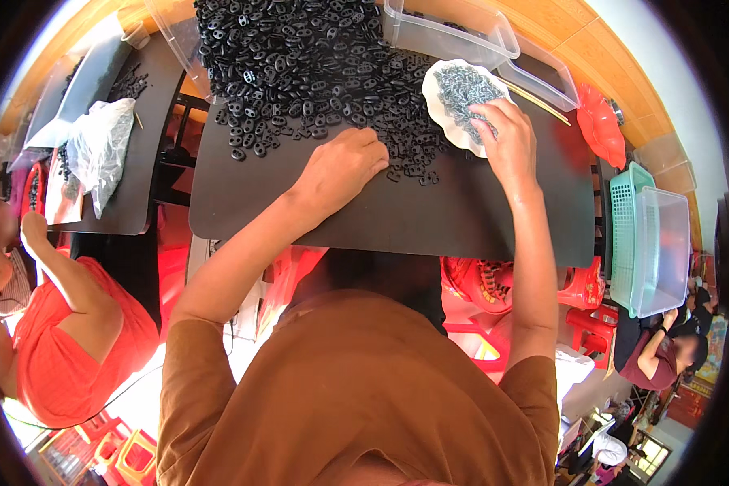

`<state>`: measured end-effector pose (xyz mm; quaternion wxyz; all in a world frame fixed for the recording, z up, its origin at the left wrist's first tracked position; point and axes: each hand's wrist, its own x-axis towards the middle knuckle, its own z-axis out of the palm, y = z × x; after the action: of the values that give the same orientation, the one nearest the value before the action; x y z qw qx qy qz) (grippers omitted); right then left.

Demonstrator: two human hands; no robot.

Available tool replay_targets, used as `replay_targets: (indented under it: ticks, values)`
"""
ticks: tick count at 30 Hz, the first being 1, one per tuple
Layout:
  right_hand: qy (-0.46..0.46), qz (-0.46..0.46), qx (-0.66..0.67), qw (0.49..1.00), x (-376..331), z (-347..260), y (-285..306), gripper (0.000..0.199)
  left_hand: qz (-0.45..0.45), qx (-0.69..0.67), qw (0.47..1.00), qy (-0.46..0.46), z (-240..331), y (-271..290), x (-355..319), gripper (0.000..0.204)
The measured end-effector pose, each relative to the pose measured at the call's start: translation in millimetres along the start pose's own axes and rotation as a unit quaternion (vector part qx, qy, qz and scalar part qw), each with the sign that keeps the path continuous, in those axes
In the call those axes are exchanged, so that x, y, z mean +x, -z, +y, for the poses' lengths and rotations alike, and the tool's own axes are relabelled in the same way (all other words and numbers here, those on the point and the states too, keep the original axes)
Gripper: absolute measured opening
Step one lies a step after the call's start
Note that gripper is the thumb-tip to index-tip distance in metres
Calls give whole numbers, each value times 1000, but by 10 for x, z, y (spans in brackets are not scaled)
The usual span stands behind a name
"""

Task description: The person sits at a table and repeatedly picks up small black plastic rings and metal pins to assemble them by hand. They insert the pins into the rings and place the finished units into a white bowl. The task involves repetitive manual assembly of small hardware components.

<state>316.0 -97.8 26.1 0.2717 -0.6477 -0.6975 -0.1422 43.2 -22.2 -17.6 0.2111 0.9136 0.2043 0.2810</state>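
Observation:
A large heap of small black plastic pieces (pixel 300 57) covers the far part of a dark table (pixel 462 219). My left hand (pixel 344 166) rests knuckles-up on the table at the near edge of the heap, fingers curled over a few black pieces. My right hand (pixel 506 142) reaches into a white dish (pixel 449 113) of small grey metal parts (pixel 462 85), fingertips down among them. What the fingers pinch is hidden.
Clear plastic tubs (pixel 454 28) stand beyond the dish, and a red dish (pixel 599 125) lies at the right. A green basket (pixel 624 235) with a clear bin (pixel 664 251) sits at the right. A person in red (pixel 73 340) sits at the left beside another dark table (pixel 130 162).

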Motion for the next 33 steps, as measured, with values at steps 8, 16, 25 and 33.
replay_targets:
  ticks: [8,16,25,33]
  values:
    - [41,-119,-36,991,167,211,-156,14,-58,-332,919,207,-117,109,148,14]
    - [63,-106,2,992,188,249,-243,7,-48,-513,819,254,-217,64,148,18]
    - [-16,-110,43,993,191,176,-176,6,-53,-507,827,238,-250,67,140,13]
    - [-71,-102,124,984,177,190,-172,14,-53,-523,828,196,-275,48,121,14]
